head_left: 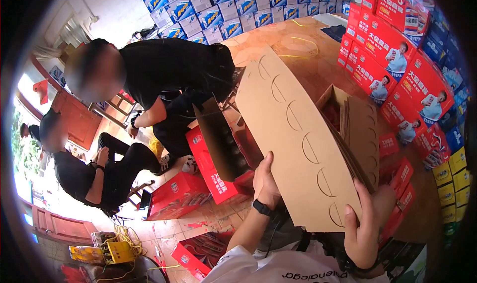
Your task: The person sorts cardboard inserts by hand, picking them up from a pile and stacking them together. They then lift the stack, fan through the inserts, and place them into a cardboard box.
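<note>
A long brown cardboard sheet point(290, 129) with a row of half-round cuts is held tilted in front of me. My left hand point(266, 181) grips its left edge, thumb showing and the other fingers mostly hidden behind. At the lower right corner, my right hand point(365, 228) is closed on the same sheet, with thumb and fingers at its edge. More brown sheets with similar cuts point(365, 139) stand behind it on the right, by an open carton point(328, 95). Whether my right hand also touches those sheets is hidden.
An open red carton point(218, 181) holding bottles or cans stands left of my hands, beside a closed red carton point(179, 196). Two seated people point(174, 69) in black are at the left. Red cartons point(397, 49) are stacked right; blue-white boxes point(213, 15) line the back.
</note>
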A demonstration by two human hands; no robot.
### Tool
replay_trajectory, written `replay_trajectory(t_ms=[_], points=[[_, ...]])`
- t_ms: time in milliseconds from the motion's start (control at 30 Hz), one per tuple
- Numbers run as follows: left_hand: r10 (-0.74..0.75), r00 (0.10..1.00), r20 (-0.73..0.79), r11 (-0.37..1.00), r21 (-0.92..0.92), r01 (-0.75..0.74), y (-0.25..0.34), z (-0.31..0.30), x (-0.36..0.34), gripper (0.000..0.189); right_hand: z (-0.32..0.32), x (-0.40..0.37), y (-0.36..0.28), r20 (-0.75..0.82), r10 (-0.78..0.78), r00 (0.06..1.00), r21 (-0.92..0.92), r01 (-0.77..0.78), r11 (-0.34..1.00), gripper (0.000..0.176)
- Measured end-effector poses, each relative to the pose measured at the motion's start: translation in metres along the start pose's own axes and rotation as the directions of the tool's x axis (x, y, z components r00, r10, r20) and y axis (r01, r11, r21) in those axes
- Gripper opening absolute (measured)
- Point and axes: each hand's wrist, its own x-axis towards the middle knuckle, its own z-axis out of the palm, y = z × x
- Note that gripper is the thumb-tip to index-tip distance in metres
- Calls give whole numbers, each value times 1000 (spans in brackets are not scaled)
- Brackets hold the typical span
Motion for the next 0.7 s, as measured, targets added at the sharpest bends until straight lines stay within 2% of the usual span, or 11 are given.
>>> replay_trajectory(t_ms=[33, 100, 133, 200, 267, 300, 333, 400, 500, 700], points=[[-5, 1000, 9, 1000, -1, 5, 5, 8, -5, 54, -1, 5, 2, 11, -33, 999, -16, 33, 999, 44], [-55, 998, -4, 990, -129, 54, 4, 17, -11, 62, -5, 10, 5, 33, -94, 995, -70, 96, 993, 49], [-34, 999, 36, 997, -67, 36, 2, 8, -7, 77, -2, 12, 5, 45, -122, 991, -103, 126, 987, 51], [58, 994, 94, 997, -51, -53, 9, 26, -20, 90, 0, 15, 7, 77, -171, 982, -195, 183, 964, 55], [66, 972, 225, 996, -71, -51, 14, 34, -24, 102, 5, 16, 9, 126, -220, 967, -295, 249, 922, 59], [86, 976, 200, 995, 30, -94, 18, 44, -31, 108, 10, 15, 12, 133, -241, 961, -319, 271, 908, 63], [112, 979, 168, 986, 107, -131, 22, 55, -37, 109, 13, 14, 9, 133, -234, 963, -303, 264, 916, 61], [104, 973, 208, 993, 35, -114, 21, 47, -29, 100, 17, 12, 7, 139, -235, 962, -263, 264, 928, 57], [85, 964, 252, 996, 16, -92, 22, 42, -26, 92, 21, 9, 8, 187, -248, 951, -280, 293, 914, 61], [96, 964, 248, 995, -4, -98, 24, 50, -30, 90, 19, 3, 10, 351, -221, 910, -306, 335, 891, 77]])
